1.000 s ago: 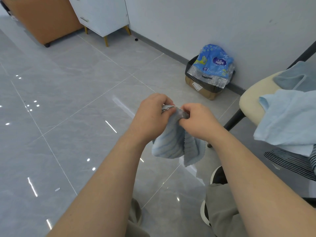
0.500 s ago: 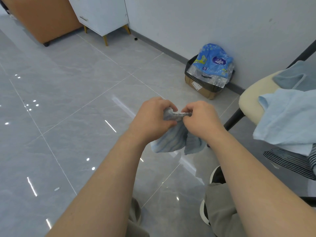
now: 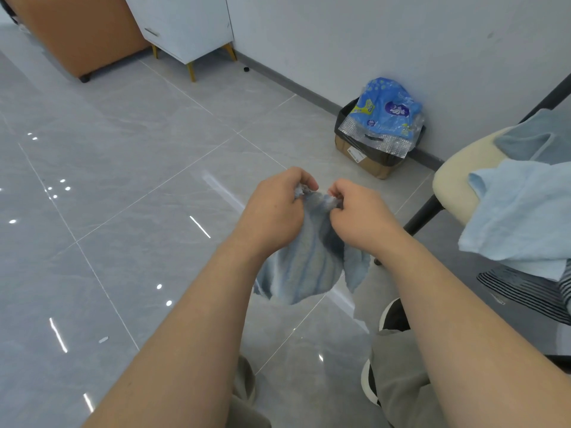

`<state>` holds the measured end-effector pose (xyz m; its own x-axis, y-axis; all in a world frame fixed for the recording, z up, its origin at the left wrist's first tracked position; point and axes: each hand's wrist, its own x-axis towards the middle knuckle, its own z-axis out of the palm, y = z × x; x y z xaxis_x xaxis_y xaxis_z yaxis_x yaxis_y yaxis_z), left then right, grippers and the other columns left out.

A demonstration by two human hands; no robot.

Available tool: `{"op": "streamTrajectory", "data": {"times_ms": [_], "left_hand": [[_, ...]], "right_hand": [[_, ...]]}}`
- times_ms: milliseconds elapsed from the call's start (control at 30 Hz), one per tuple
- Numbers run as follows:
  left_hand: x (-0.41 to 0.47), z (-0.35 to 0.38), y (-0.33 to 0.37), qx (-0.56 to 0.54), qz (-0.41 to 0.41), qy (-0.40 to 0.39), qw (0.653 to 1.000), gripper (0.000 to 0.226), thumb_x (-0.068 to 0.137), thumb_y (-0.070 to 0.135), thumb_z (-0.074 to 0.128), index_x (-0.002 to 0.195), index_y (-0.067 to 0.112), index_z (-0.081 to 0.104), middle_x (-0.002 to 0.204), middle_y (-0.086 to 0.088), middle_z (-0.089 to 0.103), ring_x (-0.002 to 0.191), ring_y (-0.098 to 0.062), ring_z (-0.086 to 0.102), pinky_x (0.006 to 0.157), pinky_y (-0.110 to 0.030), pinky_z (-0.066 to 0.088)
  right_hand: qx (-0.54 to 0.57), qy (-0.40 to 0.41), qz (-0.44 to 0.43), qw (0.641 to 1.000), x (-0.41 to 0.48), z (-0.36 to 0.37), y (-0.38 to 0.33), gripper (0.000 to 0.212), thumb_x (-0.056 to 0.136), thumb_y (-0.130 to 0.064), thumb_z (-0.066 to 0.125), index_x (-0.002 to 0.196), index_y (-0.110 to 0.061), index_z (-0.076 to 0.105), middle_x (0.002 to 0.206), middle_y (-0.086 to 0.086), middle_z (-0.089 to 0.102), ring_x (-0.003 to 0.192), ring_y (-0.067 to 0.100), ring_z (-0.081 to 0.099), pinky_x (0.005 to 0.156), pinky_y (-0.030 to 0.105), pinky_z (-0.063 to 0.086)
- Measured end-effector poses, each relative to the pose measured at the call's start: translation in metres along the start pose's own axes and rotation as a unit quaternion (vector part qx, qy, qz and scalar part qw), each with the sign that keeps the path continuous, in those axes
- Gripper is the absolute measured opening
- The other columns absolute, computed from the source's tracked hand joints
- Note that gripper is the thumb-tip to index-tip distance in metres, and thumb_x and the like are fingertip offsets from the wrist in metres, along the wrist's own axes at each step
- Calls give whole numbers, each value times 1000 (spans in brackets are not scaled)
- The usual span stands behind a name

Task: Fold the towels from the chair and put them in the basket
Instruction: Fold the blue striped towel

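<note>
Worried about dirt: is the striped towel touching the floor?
No, the striped towel hangs in the air, pinched by the left hand and right hand.

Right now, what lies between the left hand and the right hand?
In the head view, a short bunched stretch of the striped towel, pinched by the left hand and right hand.

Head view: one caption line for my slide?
The left hand and right hand pinch a striped towel; more towels lie on the chair.
</note>
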<state>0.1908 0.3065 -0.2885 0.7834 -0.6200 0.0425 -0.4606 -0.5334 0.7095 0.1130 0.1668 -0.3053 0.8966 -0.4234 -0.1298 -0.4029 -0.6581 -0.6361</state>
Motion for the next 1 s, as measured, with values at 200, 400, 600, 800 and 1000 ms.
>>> {"op": "streamTrajectory", "data": {"times_ms": [200,400,600,800,1000], "left_hand": [[-1,-2,2,0,-1,-10,1000,30,85,6,50,103,21,68,90,4,64,82,-9,57,68,-23,45],[-1,2,-7,72,47,-17,996,13,77,25,77,88,23,71,81,6,62,80,-14,58,68,-31,48],[1,1,-6,59,-5,-21,998,15,88,29,64,95,35,76,84,9,72,83,-12,65,74,-36,55],[1,2,-4,86,-2,3,996,30,96,21,49,112,37,69,109,8,58,97,-15,58,83,-33,48],[0,0,-1,81,2,-4,997,40,88,4,44,100,31,70,102,7,68,94,-15,60,80,-37,52]], "right_hand": [[-22,-3,-12,1000,0,2,1,21,86,-10,54,100,-24,63,93,-3,61,84,16,54,60,25,37],[-62,-18,-31,997,1,1,-1,26,84,-9,54,91,-26,71,88,-1,57,81,18,54,53,16,29],[-29,-11,-10,999,0,-2,-1,16,88,-12,51,91,-22,62,88,-5,56,75,11,49,54,19,31],[-2,-19,38,999,-3,-6,-2,19,85,-3,51,92,-20,54,85,-2,56,72,11,49,53,27,33],[-2,-20,61,998,-3,-9,-4,27,85,-1,61,95,-26,55,93,-5,56,80,10,51,54,21,35]]}}
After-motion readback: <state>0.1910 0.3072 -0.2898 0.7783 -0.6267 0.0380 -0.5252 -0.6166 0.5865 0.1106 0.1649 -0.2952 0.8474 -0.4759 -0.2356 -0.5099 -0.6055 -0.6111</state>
